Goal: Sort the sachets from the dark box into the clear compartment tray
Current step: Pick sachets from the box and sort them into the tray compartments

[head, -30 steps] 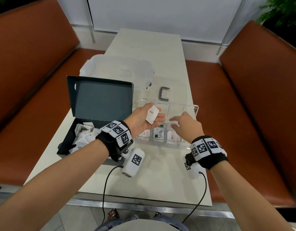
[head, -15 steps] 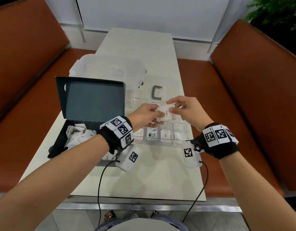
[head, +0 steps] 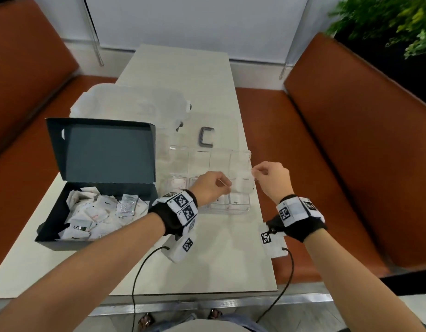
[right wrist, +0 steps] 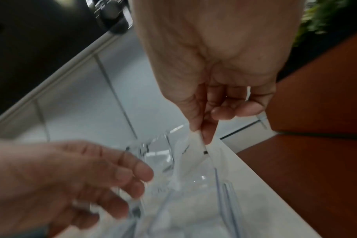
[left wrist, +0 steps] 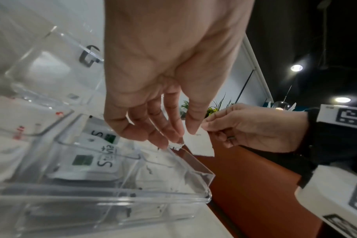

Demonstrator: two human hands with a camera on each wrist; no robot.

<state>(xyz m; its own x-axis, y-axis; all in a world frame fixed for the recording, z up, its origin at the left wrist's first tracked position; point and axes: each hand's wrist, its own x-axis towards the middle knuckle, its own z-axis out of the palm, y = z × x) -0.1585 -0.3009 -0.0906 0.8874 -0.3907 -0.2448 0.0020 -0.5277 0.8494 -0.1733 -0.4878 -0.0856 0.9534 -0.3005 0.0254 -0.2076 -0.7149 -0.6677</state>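
Observation:
The dark box [head: 49, 236] lies open at the left with several white sachets [head: 97, 214] inside. To its right is the clear compartment tray [head: 231, 210], some cells holding sachets, among them Stevia ones [left wrist: 104, 159]. My right hand [head: 255, 174] pinches one white sachet [head: 242, 185] by its top corner above the tray's right-hand cells; the wrist views show that sachet [left wrist: 200, 145] [right wrist: 185, 161] hanging from the right hand [right wrist: 202, 136]. My left hand [head: 225, 186] hovers just left of it, its loosely curled fingers [left wrist: 173, 136] holding nothing, close above a tray divider.
A translucent plastic container [head: 135, 106] sits behind the box, and a grey handle [head: 206, 140] lies behind the tray. The tray is near the table's right edge [head: 262, 212]. Orange benches [head: 339, 164] flank the table. Wrist cables trail off the front edge.
The sachet passed from my left hand to my right: left alone held it, then both, now only the right, lower over the tray. The left hand has let go.

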